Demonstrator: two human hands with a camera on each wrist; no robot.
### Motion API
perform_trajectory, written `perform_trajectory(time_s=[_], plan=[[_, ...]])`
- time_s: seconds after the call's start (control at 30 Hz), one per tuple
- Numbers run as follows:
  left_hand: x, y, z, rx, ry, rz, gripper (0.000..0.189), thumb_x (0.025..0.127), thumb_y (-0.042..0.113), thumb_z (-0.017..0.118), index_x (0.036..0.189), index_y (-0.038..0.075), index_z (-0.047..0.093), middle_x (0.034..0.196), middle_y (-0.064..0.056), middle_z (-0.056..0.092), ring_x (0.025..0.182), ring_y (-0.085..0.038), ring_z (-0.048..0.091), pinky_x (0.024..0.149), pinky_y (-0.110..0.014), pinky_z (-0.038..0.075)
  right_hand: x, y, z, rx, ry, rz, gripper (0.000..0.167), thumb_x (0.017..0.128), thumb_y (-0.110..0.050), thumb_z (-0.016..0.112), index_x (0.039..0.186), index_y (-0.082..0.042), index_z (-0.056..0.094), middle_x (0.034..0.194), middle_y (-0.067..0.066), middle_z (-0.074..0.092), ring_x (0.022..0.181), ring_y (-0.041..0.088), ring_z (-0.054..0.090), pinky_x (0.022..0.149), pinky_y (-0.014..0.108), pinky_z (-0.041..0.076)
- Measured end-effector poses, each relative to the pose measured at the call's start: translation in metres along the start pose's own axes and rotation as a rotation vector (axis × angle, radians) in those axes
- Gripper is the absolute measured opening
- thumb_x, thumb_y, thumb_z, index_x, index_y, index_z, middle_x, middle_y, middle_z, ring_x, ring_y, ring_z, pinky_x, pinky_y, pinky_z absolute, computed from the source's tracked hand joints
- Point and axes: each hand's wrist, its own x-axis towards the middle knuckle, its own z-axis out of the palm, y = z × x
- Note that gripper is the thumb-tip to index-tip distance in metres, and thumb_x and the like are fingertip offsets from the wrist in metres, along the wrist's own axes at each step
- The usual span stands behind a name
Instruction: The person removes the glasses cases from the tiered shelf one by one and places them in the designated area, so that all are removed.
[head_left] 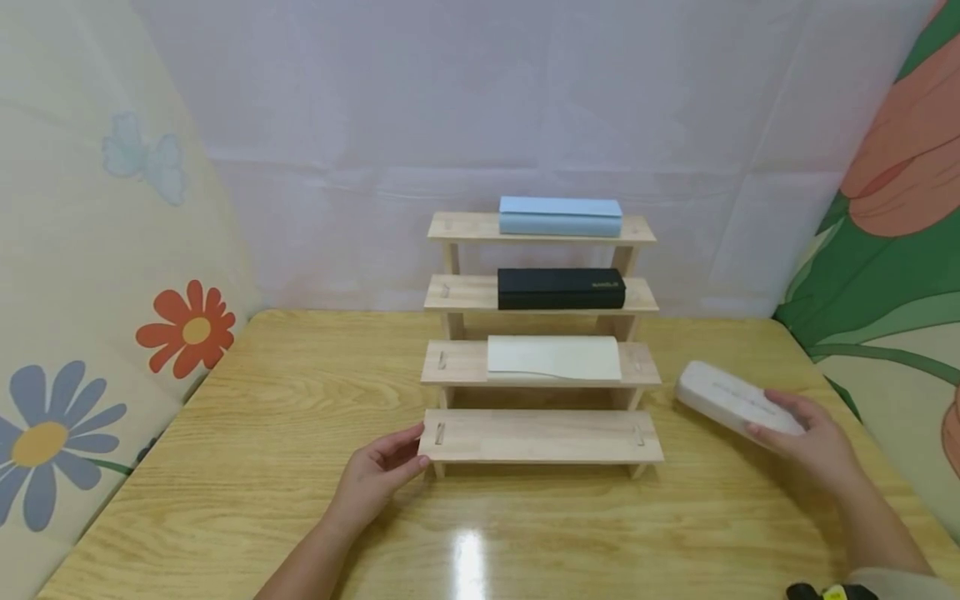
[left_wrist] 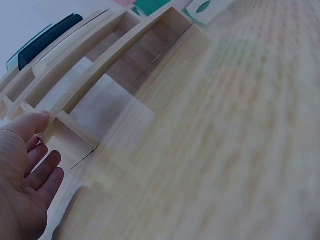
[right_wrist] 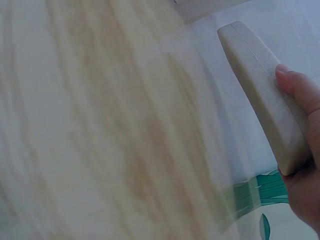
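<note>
My left hand (head_left: 378, 475) pinches the left end of the lowest step of a four-tier wooden display stand (head_left: 540, 437). In the left wrist view the thumb lies on the step's edge, with the other fingers (left_wrist: 49, 172) loosely bent below it. To the right of the stand, my right hand (head_left: 817, 442) grips one end of a white glasses case (head_left: 731, 400), held tilted above the table. The right wrist view shows the thumb along the side of this rounded case (right_wrist: 260, 85). Nothing lies on the lowest step.
On the upper steps lie a light blue case (head_left: 559, 218), a black case (head_left: 558, 289) and a cream case (head_left: 553, 358), one per step. The wood-grain table (head_left: 300, 400) is bordered by a white cloth (head_left: 480, 100) behind and floral panels at both sides. A black-and-yellow object (head_left: 832, 592) shows at the bottom edge.
</note>
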Motion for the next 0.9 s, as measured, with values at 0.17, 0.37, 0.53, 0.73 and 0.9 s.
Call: perform_trajectory(time_s=[0.17, 0.37, 0.53, 0.73, 0.9], plan=[[0.0, 0.0, 0.0, -0.008, 0.002, -0.007, 0.048, 0.083, -0.002, 0.072, 0.128, -0.008, 0.057, 0.134, -0.026, 0.057, 0.1, 0.004, 0.063, 0.087, -0.013, 0.053, 0.001, 0.006, 0.005, 0.025, -0.01, 0.027, 0.083, 0.092, -0.039, 0.068, 0.15, 0.004, 0.028, 0.153, 0.038, 0.02, 0.135, 0.058, 0.021, 0.107, 0.072, 0.02], [0.0, 0.0, -0.001, -0.009, -0.008, -0.015, 0.048, 0.084, 0.0, 0.072, 0.129, -0.008, 0.057, 0.135, -0.025, 0.057, 0.101, 0.004, 0.063, 0.088, -0.013, 0.053, 0.002, 0.012, 0.01, 0.032, -0.012, 0.013, 0.082, 0.091, -0.037, 0.069, 0.149, 0.005, 0.029, 0.152, 0.037, 0.021, 0.134, 0.057, 0.022, 0.107, 0.073, 0.019], [0.0, 0.0, -0.001, -0.003, -0.014, -0.018, 0.049, 0.085, 0.002, 0.073, 0.13, -0.006, 0.057, 0.135, -0.024, 0.057, 0.102, 0.004, 0.062, 0.089, -0.013, 0.053, 0.003, 0.014, 0.011, 0.024, -0.017, 0.013, 0.083, 0.091, -0.038, 0.068, 0.149, 0.006, 0.028, 0.153, 0.038, 0.019, 0.134, 0.059, 0.02, 0.107, 0.073, 0.018], [-0.001, 0.001, -0.002, -0.005, -0.019, -0.019, 0.049, 0.085, 0.003, 0.073, 0.13, -0.006, 0.057, 0.135, -0.025, 0.057, 0.101, 0.003, 0.063, 0.088, -0.014, 0.053, 0.004, 0.014, 0.012, 0.008, -0.029, 0.031, 0.085, 0.091, -0.04, 0.068, 0.15, 0.004, 0.027, 0.153, 0.038, 0.017, 0.135, 0.06, 0.019, 0.107, 0.074, 0.018], [-0.001, 0.002, -0.001, -0.008, -0.019, -0.02, 0.049, 0.085, 0.002, 0.072, 0.13, -0.007, 0.056, 0.135, -0.025, 0.057, 0.101, 0.003, 0.063, 0.088, -0.014, 0.053, 0.007, 0.015, 0.012, -0.034, -0.043, 0.029, 0.087, 0.091, -0.044, 0.067, 0.151, 0.003, 0.026, 0.153, 0.039, 0.017, 0.134, 0.062, 0.019, 0.105, 0.075, 0.02]])
